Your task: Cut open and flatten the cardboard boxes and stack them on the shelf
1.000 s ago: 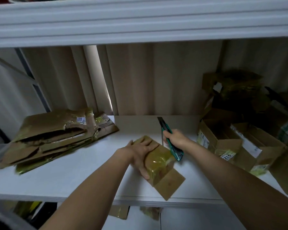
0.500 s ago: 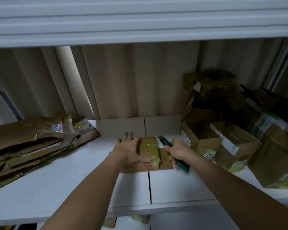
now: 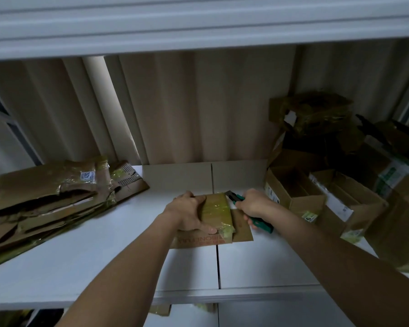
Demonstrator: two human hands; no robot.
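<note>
While the left hand (image 3: pixel 189 214) grips the small cardboard box (image 3: pixel 216 214) from its left side, fingers over the far edge and thumb along the near edge, the box lies pinned on the white shelf (image 3: pixel 92 260), roughly centre, straddling the seam between two shelf panels. Purpose of the hold, as I judge it: stop the box sliding under the blade. Yellowish tape covers the top face; a loose flap lies flat toward the right and near side.

Right hand (image 3: pixel 254 205) is closed round the green utility knife (image 3: pixel 260 224). Blade tip sits at the box's far right corner, angled toward it; actual contact cannot be confirmed. Position suggests a cut along the taped right edge, with the holding hand kept on the opposite side, out of the blade's path.

Stack of flattened boxes (image 3: pixel 50 201) rests at shelf left, well apart. Uncut open boxes (image 3: pixel 316 199) crowd the right end, near the knife hand.

Status: several boxes remain.
</note>
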